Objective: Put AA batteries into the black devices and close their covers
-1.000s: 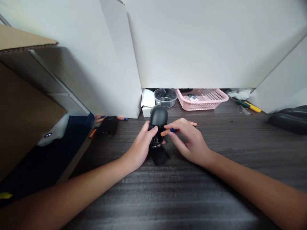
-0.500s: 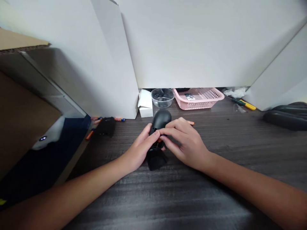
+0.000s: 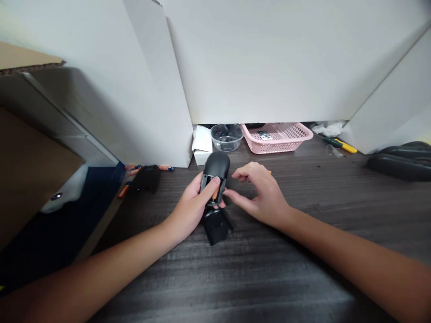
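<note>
My left hand is wrapped round a black rounded device, its thumb resting over the open battery compartment. Inside the compartment lies an orange battery, partly under the thumb. Just right of the device is my right hand, thumb and fingers apart, the thumb tip close to the device's edge; nothing shows between them. A black cover piece lies on the dark table below the device.
Behind stand a white box, a clear round bowl and a pink basket. Several batteries lie around a black object at left. A yellow-handled tool and a black item are at right.
My right hand's fingers have parted and moved off the device. My left hand has shifted slightly left with the device, whose battery compartment now shows more.
</note>
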Motion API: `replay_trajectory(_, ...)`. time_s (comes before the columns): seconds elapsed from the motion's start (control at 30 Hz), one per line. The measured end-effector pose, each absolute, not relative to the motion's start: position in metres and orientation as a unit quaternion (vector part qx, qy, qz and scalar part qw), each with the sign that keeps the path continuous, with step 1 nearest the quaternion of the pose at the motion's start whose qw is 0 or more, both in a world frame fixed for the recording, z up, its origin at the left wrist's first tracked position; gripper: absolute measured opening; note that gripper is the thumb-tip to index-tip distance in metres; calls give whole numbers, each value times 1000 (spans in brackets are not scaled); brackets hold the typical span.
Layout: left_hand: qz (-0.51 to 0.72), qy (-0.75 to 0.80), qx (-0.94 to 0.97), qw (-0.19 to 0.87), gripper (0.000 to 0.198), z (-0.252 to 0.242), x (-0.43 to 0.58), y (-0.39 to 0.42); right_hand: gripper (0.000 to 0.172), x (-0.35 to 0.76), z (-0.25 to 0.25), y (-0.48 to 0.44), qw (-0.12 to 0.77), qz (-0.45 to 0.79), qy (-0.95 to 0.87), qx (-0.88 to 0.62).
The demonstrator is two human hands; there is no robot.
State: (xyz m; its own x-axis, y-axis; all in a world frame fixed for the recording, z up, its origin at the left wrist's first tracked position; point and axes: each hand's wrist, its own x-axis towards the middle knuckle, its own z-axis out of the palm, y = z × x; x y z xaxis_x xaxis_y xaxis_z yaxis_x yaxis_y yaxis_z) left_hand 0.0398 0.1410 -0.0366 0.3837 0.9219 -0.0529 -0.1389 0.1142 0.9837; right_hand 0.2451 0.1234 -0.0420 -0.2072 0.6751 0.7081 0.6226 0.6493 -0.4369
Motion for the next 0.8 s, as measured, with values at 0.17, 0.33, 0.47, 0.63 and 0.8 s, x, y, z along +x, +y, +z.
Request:
replay_trajectory(0.17, 432, 393, 516, 626, 39, -37, 40, 145, 19, 279, -58, 150, 382, -35, -734, -561)
replay_trajectory(0.33, 419, 390, 538, 619, 38, -39, 39, 146, 17, 296, -69, 163, 307, 6, -679, -667)
replay_trajectory(0.47, 425, 391, 537, 615, 36, -39, 40, 145, 10, 293, -70, 162, 285, 24, -703, -651)
replay_trajectory(0.63, 409, 391, 534, 628, 37, -37, 41, 144, 8, 284, -65, 155, 319, 16, -744, -587)
replay_trajectory(0.8, 397, 358, 530, 658, 44, -38, 38, 142, 13, 263, -42, 130, 460, -17, -767, -448)
